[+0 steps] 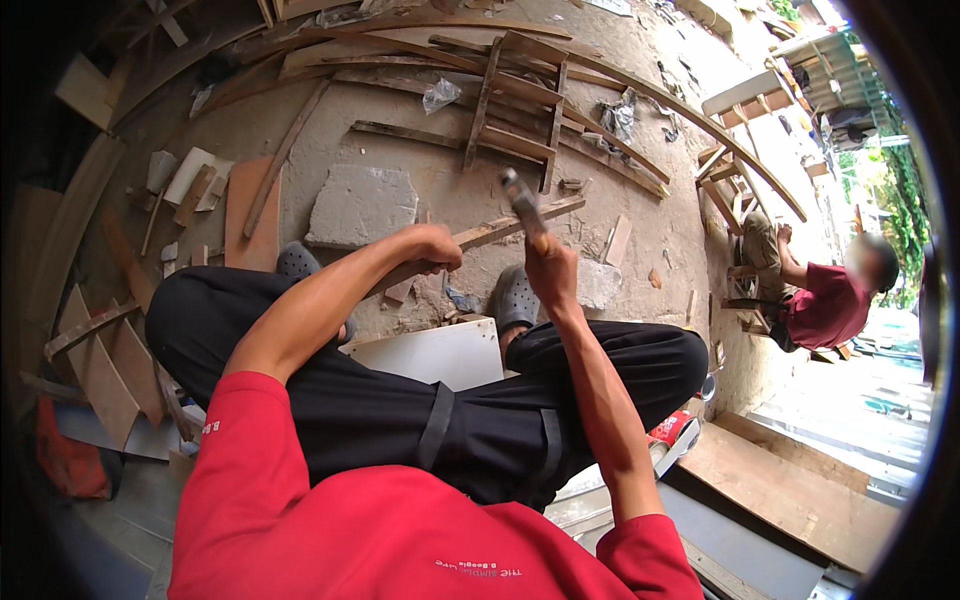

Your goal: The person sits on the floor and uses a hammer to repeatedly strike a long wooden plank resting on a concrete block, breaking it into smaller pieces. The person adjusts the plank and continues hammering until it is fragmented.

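My left hand (pixel 432 247) is closed around a narrow wooden strip (pixel 485 233), which slants up to the right in front of my knees. In my right hand (pixel 551 272) is a hammer (pixel 522 203), its metal head raised above the far part of the strip and slightly blurred. The hammer seems apart from the wood, though the gap is hard to judge. Beneath my hands, between my legs, a white panel (pixel 430 356) lies tilted. A rough pale concrete block (pixel 362 206) rests on the ground beyond my left hand.
Farther off, a ladder-like wooden frame (pixel 515 100) lies among long planks. Boards and offcuts (pixel 105 365) are piled at my left. At my right are a red can (pixel 672 428) and a wide plywood sheet (pixel 790 490). Another person (pixel 830 300) sits low at the far right.
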